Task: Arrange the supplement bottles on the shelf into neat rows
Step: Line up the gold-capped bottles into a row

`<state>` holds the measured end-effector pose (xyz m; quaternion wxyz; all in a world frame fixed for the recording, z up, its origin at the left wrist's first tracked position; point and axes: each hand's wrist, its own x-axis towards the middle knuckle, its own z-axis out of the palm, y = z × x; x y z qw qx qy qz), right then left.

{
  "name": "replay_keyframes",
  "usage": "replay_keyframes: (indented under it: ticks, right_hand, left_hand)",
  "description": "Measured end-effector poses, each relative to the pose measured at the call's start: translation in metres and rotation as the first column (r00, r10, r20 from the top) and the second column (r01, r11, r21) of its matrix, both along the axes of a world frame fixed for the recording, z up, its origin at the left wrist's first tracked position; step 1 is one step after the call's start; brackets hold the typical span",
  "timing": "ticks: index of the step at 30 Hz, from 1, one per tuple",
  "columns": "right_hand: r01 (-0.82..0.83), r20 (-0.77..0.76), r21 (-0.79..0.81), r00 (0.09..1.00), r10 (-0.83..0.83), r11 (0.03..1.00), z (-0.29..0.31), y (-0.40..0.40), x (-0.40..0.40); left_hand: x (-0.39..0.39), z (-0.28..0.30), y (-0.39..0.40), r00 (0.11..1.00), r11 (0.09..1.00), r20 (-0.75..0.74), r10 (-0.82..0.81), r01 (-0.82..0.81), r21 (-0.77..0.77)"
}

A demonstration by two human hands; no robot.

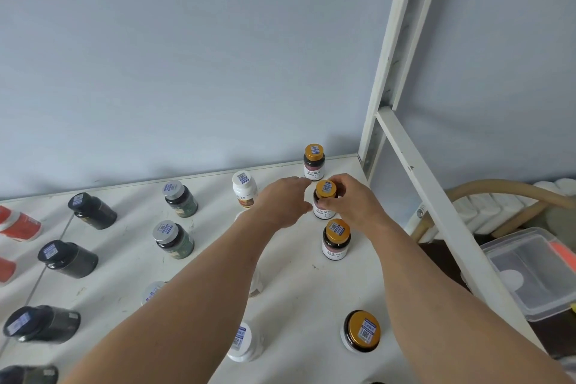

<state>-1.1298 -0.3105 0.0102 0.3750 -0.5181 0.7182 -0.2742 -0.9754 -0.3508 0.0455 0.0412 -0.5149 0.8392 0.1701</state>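
Several supplement bottles stand on a white shelf. Along its right side runs a row of gold-capped brown bottles: one at the back, a second, a third and a near one. My right hand grips the second gold-capped bottle from the right. My left hand reaches in from the left, its fingers touching that same bottle's side. A white bottle stands just left of my left hand. Another white bottle shows under my left forearm.
Grey-capped green bottles and black bottles stand in columns to the left; orange bottles lie at the left edge. White shelf uprights rise at the right. A clear plastic box sits beyond the shelf.
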Motion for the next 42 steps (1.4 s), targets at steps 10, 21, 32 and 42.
replay_keyframes:
  ticks: [10,21,32,42]
  right_hand:
    - [0.049,0.016,-0.054,0.999,-0.048,0.997,0.038,-0.044,-0.007]
    - [-0.023,-0.095,0.024,0.995,0.025,0.999,0.013,-0.103,0.001]
    - [-0.048,-0.111,-0.056,0.993,0.041,0.997,0.033,-0.114,-0.010]
    - [0.027,0.026,-0.127,0.999,-0.023,0.991,0.058,-0.112,-0.016]
  left_hand:
    - [0.007,0.007,-0.031,0.997,1.000,-0.075,-0.016,0.016,-0.003]
    - [0.005,-0.010,-0.074,0.994,0.998,-0.097,0.050,-0.045,0.050]
    - [-0.001,-0.008,-0.091,0.916,0.957,-0.332,0.224,-0.143,0.251]
    - [0.002,-0.002,-0.091,0.751,0.848,-0.534,0.388,-0.064,0.527]
